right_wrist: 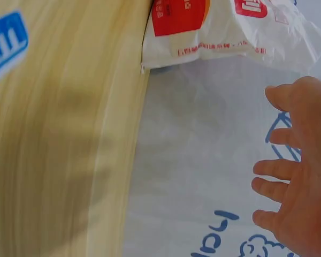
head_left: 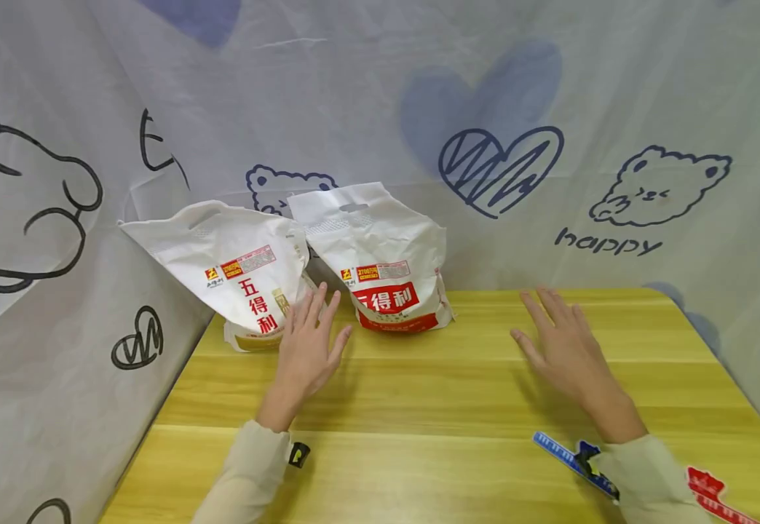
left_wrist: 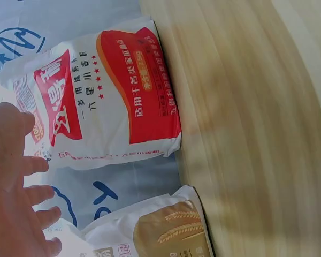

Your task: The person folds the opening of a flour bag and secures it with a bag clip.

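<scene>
Apparently just reaching, with left hand [head_left: 308, 353] and right hand [head_left: 568, 353] spread, holding nothing. See left bag [head_left: 196, 251] and right bag [head_left: 389, 240] standing at back of table [head_left: 419, 444]. Probably calls for gripping one next.

In the head view, the left hand [head_left: 306, 356] is covering the lower right of the left bag [head_left: 223, 251], and the right bag [head_left: 380, 244] is hiding part of a bear drawing [head_left: 275, 185]. The bottom edge is cutting off the red strip [head_left: 709, 493]. Edges are cropping the left hand and left bag in the left wrist view, and the right hand [right_wrist: 313, 171], right bag and blue strip [right_wrist: 6, 44] in the right wrist view. The bags' finest print is running too small to read.
</scene>
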A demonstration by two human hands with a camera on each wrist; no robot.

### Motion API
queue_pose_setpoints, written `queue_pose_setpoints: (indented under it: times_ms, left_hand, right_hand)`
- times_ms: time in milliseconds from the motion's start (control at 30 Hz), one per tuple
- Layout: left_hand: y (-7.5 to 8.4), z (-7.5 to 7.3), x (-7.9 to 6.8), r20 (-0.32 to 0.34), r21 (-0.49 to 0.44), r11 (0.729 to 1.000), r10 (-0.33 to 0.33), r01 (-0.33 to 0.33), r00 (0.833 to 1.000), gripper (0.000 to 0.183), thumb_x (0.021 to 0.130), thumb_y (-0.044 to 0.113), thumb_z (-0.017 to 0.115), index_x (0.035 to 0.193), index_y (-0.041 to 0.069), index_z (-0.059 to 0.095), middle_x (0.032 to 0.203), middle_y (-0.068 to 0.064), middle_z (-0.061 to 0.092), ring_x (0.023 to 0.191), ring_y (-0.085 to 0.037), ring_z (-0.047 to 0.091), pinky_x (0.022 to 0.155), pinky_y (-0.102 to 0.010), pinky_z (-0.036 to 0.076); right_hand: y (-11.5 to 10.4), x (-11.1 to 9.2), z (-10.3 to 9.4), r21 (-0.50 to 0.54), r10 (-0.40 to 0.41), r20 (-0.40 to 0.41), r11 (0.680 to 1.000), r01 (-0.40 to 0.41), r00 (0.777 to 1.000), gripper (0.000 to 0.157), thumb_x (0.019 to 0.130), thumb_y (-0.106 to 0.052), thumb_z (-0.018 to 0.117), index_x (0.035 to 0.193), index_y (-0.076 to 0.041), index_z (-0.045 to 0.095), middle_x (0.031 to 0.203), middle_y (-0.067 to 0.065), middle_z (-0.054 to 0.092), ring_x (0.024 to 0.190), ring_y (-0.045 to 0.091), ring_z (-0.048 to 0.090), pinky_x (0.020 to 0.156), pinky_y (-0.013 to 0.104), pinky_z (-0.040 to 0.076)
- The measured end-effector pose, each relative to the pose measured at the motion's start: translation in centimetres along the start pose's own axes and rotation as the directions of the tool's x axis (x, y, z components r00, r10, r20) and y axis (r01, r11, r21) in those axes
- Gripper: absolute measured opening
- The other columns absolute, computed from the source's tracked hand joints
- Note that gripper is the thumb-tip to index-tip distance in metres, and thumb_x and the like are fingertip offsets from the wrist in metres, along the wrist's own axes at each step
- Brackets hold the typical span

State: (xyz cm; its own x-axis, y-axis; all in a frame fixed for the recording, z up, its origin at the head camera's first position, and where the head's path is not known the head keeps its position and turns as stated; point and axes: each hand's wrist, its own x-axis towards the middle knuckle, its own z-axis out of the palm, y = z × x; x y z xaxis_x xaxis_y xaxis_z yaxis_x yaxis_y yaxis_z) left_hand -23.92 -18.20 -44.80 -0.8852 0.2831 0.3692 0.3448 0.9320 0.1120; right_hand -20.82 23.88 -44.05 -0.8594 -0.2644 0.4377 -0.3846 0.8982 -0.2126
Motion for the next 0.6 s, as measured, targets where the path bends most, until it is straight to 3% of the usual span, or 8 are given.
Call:
queue_pose_setpoints:
  times_ms: [400, 600]
  left_hand:
    - [1.4, 1.1, -0.1, -0.102, -0.077, 0.996, 0.044, -0.052, 0.994, 0.065, 0.107, 0.047, 0.048, 0.161, 0.015, 0.033, 0.169, -0.013, 0.019, 0.156, -0.032, 0.014, 0.123, -0.060, 0.016]
    - [2.3, 2.0, 0.1, -0.177, -0.145, 0.983, 0.089, -0.116, 0.980, 0.061, 0.104, 0.038, 0.059, 0.157, 0.012, 0.041, 0.168, -0.012, 0.024, 0.155, -0.031, 0.019, 0.126, -0.052, 0.010]
  right_hand:
    - [-2.7, 0.9, 2.8, 0.079, -0.055, -0.101, 0.995, 0.063, 0.993, 0.057, 0.098, -0.024, 0.069, 0.148, -0.003, 0.051, 0.153, 0.027, 0.043, 0.141, 0.045, 0.039, 0.115, 0.068, 0.028]
    - [-4.7, 2.1, 3.9, 0.120, -0.113, -0.188, 0.983, 0.137, 0.976, 0.054, 0.092, -0.018, 0.076, 0.140, -0.001, 0.059, 0.148, 0.025, 0.050, 0.136, 0.044, 0.046, 0.113, 0.064, 0.036]
